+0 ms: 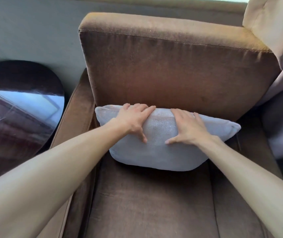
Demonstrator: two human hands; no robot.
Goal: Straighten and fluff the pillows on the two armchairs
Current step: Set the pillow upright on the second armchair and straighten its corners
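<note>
At the far left a dark, glossy round-edged bench (22, 107) stands beside the chair, its polished top throwing back pale reflections. Just to its right rises the padded left arm of a brown velvety fabric armchair (176, 66), whose tall back cushion fills the middle of the view and whose seat runs down to the lower edge. A pale grey-blue rectangular fabric pillow (156, 152) stands on its lower edge on the seat, leaning against the foot of the back cushion, its left corner near the left arm and its right corner reaching toward the right arm. The left hand (134, 120) lies over the pillow's top seam left of centre, fingers curled across the upper edge and thumb pressed down on the front face, so it grips the pillow. The right hand (188, 128) sits just beside it on the right half, fingers spread over the top edge and thumb stretched across the front, also clasping the pillow; the two thumbs point toward each other and are near but apart. Bare forearms reach in from the lower corners. At the far right, a cream upholstered wing (274, 23) of another seat stands close against the armchair.
</note>
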